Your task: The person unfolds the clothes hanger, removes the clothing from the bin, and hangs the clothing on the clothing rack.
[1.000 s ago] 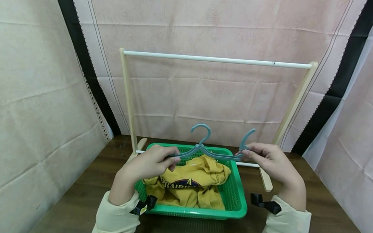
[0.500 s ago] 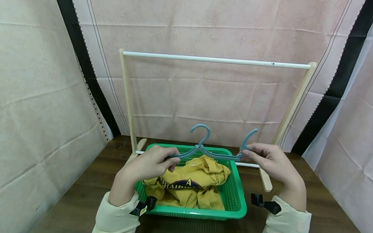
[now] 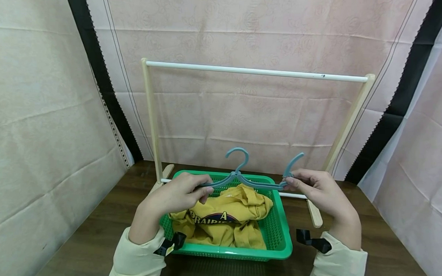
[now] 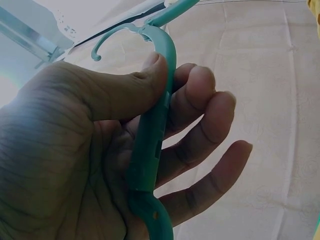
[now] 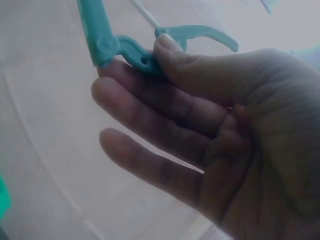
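Both hands hold a blue plastic clothes hanger (image 3: 263, 185) above the front of a rack, its central hook pointing up. My left hand (image 3: 179, 193) grips the hanger's left arm; in the left wrist view the thumb presses the arm (image 4: 150, 135) against the fingers. At the other end, my right hand (image 3: 321, 194) pinches a small jointed piece (image 5: 140, 57) between thumb and fingers. A curved blue tip (image 3: 295, 161) rises over that hand. Below the hanger, a crumpled yellow garment (image 3: 240, 209) with a dark printed patch lies in a green basket (image 3: 231, 252).
Behind the basket stands a rack with a white top bar (image 3: 238, 69), cream side posts (image 3: 152, 119) and feet on the brown wooden table (image 3: 100, 231). Pale cloth walls (image 3: 243, 114) enclose the table at the back and both sides.
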`<move>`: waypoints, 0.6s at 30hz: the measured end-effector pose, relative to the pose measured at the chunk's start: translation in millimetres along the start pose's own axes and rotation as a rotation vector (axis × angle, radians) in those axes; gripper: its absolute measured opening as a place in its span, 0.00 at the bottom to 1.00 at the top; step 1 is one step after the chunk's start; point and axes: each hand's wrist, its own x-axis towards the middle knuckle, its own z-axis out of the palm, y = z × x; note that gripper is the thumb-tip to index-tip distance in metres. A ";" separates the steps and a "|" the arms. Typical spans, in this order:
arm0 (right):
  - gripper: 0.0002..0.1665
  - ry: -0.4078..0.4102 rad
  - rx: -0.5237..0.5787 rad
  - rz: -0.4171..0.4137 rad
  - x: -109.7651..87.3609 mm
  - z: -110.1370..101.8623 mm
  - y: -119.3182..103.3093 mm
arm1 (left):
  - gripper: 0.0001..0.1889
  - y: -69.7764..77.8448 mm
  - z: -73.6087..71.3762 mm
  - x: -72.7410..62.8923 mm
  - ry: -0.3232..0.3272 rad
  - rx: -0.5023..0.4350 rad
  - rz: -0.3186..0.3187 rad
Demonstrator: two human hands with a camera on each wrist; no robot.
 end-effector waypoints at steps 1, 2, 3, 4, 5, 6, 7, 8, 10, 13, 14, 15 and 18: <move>0.09 0.000 0.000 0.001 0.0 0.0 -0.2 | 0.11 0.1 -0.1 -0.1 -0.001 0.000 0.000; 0.09 -0.001 0.004 0.000 0.0 -0.1 -0.2 | 0.11 0.2 -0.3 -0.2 -0.001 0.000 0.000; 0.09 -0.002 0.009 0.002 -0.2 -0.3 -0.3 | 0.11 0.2 -0.4 -0.3 -0.001 0.001 0.000; 0.09 0.000 0.003 0.006 -0.4 -0.7 -0.3 | 0.11 0.1 -0.5 -0.4 -0.001 -0.001 -0.002; 0.09 0.001 0.002 0.009 -0.7 -1.1 -0.3 | 0.10 0.2 -0.7 -0.6 0.000 -0.001 -0.005; 0.09 0.000 0.007 0.009 -1.0 -1.6 0.0 | 0.10 0.3 -1.0 -0.8 0.001 -0.001 -0.008; 0.09 0.000 0.007 0.012 -1.3 -2.0 0.3 | 0.10 0.2 -1.2 -1.0 0.002 0.000 -0.009; 0.09 0.000 0.007 0.016 -1.6 -2.4 0.5 | 0.10 0.1 -1.4 -1.1 0.004 0.001 -0.010; 0.09 -0.002 0.000 0.024 -2.1 -3.1 0.8 | 0.11 -0.3 -1.8 -1.3 0.007 -0.001 -0.011; 0.10 0.001 -0.027 0.039 -2.8 -4.0 0.4 | 0.10 -1.3 -2.3 -1.3 0.019 -0.002 -0.018; 0.11 0.002 -0.046 0.044 -3.1 -4.2 -0.3 | 0.10 -1.5 -2.7 -1.6 0.023 -0.006 -0.027; 0.11 0.002 -0.063 0.048 -3.3 -4.4 -1.2 | 0.09 -1.5 -3.0 -1.8 0.026 -0.010 -0.038; 0.12 -0.003 -0.055 0.038 -3.7 -3.3 -5.3 | 0.08 -1.6 -3.3 -2.1 0.036 -0.014 -0.064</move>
